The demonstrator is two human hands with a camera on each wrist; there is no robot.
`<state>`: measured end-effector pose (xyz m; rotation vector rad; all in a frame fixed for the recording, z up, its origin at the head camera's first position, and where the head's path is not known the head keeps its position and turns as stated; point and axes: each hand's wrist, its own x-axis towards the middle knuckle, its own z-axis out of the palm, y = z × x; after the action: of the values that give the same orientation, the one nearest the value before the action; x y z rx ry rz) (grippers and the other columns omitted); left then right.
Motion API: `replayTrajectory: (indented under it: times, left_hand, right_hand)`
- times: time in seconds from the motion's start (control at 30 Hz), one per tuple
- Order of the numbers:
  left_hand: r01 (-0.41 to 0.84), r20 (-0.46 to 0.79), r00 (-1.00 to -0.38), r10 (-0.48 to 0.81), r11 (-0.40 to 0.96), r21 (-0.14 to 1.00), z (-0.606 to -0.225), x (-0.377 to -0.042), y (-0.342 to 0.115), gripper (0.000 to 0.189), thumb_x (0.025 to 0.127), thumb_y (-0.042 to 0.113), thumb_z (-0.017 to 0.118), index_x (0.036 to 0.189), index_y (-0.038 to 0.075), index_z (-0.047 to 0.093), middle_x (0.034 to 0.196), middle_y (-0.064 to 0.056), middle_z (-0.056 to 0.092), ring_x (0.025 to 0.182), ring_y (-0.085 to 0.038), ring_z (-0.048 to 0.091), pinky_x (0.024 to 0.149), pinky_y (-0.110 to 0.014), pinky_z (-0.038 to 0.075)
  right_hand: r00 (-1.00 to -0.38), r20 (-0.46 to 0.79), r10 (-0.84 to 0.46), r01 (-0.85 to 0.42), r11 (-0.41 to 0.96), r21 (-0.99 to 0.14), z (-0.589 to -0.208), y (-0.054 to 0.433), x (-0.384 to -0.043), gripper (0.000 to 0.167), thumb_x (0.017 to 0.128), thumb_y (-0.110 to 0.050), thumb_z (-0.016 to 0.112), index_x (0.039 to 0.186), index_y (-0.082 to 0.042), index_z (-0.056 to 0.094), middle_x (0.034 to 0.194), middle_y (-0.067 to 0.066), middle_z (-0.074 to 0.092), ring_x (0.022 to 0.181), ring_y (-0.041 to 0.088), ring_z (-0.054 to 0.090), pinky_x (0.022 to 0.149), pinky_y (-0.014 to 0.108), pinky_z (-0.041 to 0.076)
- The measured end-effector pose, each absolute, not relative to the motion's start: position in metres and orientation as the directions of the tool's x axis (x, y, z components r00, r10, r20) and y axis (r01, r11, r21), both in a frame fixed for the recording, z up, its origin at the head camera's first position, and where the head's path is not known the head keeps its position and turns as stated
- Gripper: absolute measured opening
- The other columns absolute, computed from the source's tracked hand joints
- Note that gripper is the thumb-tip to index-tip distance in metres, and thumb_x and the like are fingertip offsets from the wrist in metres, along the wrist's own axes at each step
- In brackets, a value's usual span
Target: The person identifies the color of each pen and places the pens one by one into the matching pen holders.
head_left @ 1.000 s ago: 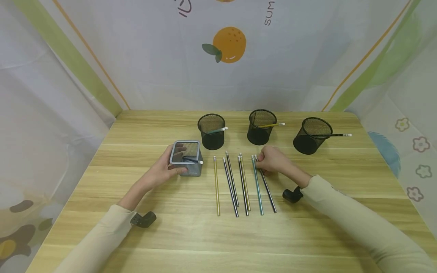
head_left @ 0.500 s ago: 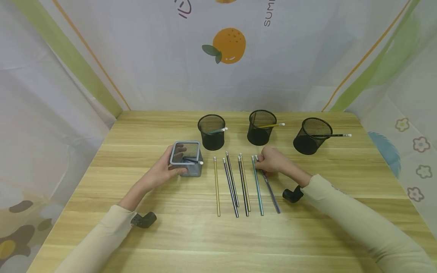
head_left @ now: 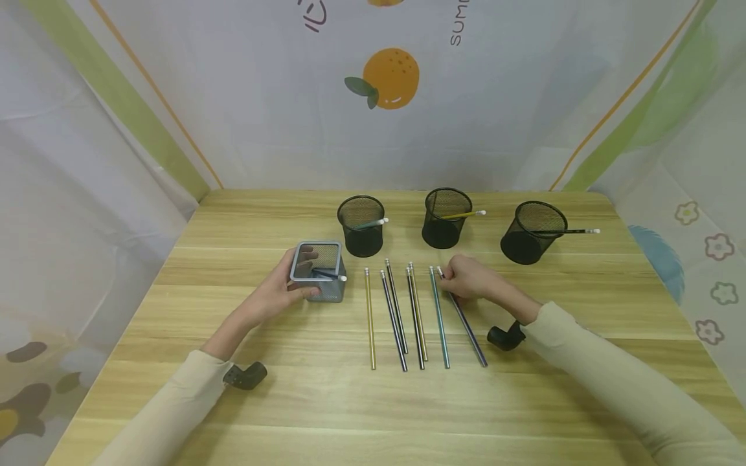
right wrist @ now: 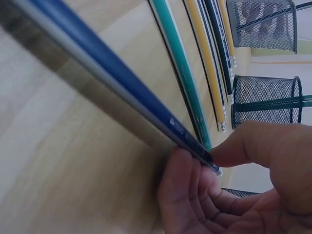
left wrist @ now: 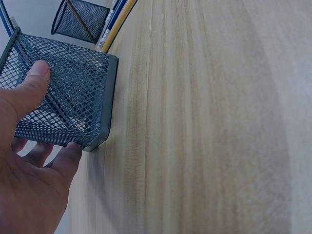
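While the left hand (head_left: 278, 290) grips the square mesh holder (head_left: 330, 292), I observe the right hand (head_left: 468, 277) pinching the blue pencil (head_left: 466, 328) near one end — location: beside the green pencil (head_left: 440, 320)

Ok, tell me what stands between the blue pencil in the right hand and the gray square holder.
Six pencils lie flat between the held blue pencil and the gray square holder, from the teal pencil to the leftmost yellow pencil. Nothing upright visibly stands between.
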<state>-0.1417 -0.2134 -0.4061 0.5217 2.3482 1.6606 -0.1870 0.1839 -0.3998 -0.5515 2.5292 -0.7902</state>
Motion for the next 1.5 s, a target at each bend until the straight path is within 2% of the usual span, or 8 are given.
replayTrajectory:
  times: [0.4,0.63,0.8,0.97,1.13,1.2,1.3,1.5]
  left_hand:
    - [0.163,0.028,-0.912,0.408,0.299,0.94,-0.406,-0.142,-0.214,0.081,0.091,-0.006,0.072,0.155,0.003,0.023,0.156,-0.024,0.032,0.144,-0.043,0.031,0.113,-0.056,0.037]
    - [0.159,0.025,-0.914,0.406,0.302,0.94,-0.407,-0.142,-0.213,0.081,0.091,-0.006,0.072,0.155,0.002,0.022,0.156,-0.024,0.032,0.143,-0.042,0.032,0.113,-0.056,0.037]
    - [0.158,0.022,-0.914,0.406,0.305,0.939,-0.408,-0.142,-0.214,0.081,0.092,-0.005,0.072,0.155,0.002,0.022,0.156,-0.024,0.032,0.142,-0.043,0.034,0.113,-0.056,0.037]
    - [0.158,0.023,-0.912,0.409,0.3,0.941,-0.408,-0.142,-0.214,0.081,0.092,-0.005,0.071,0.155,0.002,0.022,0.156,-0.024,0.032,0.143,-0.043,0.033,0.113,-0.057,0.036]
    - [0.164,0.026,-0.911,0.411,0.303,0.939,-0.408,-0.143,-0.214,0.08,0.092,-0.005,0.072,0.155,0.002,0.023,0.156,-0.023,0.032,0.144,-0.042,0.031,0.113,-0.058,0.036]
    - [0.165,0.027,-0.911,0.412,0.303,0.939,-0.407,-0.143,-0.214,0.081,0.092,-0.005,0.072,0.155,0.002,0.023,0.156,-0.023,0.032,0.144,-0.042,0.031,0.113,-0.058,0.036]
    - [0.165,0.028,-0.91,0.413,0.301,0.939,-0.407,-0.143,-0.214,0.081,0.091,-0.005,0.072,0.155,0.002,0.023,0.155,-0.024,0.033,0.143,-0.043,0.032,0.113,-0.058,0.036]
    - [0.16,0.026,-0.912,0.41,0.295,0.942,-0.406,-0.142,-0.214,0.081,0.091,-0.006,0.072,0.155,0.001,0.022,0.155,-0.024,0.032,0.142,-0.043,0.034,0.112,-0.055,0.038]
  right_hand:
    - [-0.83,-0.25,-0.498,-0.223,0.708,-0.67,-0.395,0.193,-0.187,0.042,0.091,0.001,0.057,0.054,-0.016,0.045,0.048,-0.008,0.043,0.044,0.007,0.04,0.045,0.018,0.031]
    - [-0.839,-0.224,-0.496,-0.233,0.7,-0.675,-0.389,0.2,-0.189,0.041,0.09,0.001,0.055,0.055,-0.017,0.041,0.048,-0.008,0.038,0.045,0.008,0.035,0.047,0.021,0.028]
    - [-0.835,-0.22,-0.504,-0.223,0.676,-0.702,-0.383,0.203,-0.188,0.04,0.09,0.002,0.054,0.057,-0.016,0.041,0.049,-0.007,0.038,0.046,0.008,0.037,0.047,0.021,0.034]
    - [-0.839,-0.224,-0.496,-0.191,0.654,-0.732,-0.378,0.207,-0.187,0.027,0.091,0.003,0.052,0.067,-0.01,0.048,0.055,-0.004,0.044,0.049,0.009,0.043,0.048,0.02,0.042]
    - [-0.853,-0.216,-0.475,-0.169,0.643,-0.747,-0.37,0.211,-0.185,0.008,0.094,0.003,0.052,0.088,0.004,0.057,0.066,0.006,0.058,0.058,0.016,0.057,0.055,0.027,0.053]
    - [-0.858,-0.21,-0.47,-0.165,0.638,-0.752,-0.367,0.211,-0.184,0.01,0.095,0.002,0.052,0.099,0.01,0.057,0.074,0.011,0.063,0.063,0.02,0.063,0.062,0.034,0.06]
    - [-0.861,-0.21,-0.464,-0.153,0.63,-0.761,-0.364,0.212,-0.182,0.017,0.098,0.001,0.051,0.108,0.014,0.054,0.086,0.019,0.064,0.069,0.023,0.068,0.068,0.042,0.063]
    - [-0.862,-0.2,-0.465,-0.149,0.611,-0.778,-0.359,0.211,-0.181,0.016,0.1,0.0,0.05,0.109,0.013,0.052,0.095,0.024,0.061,0.076,0.025,0.066,0.07,0.041,0.064]
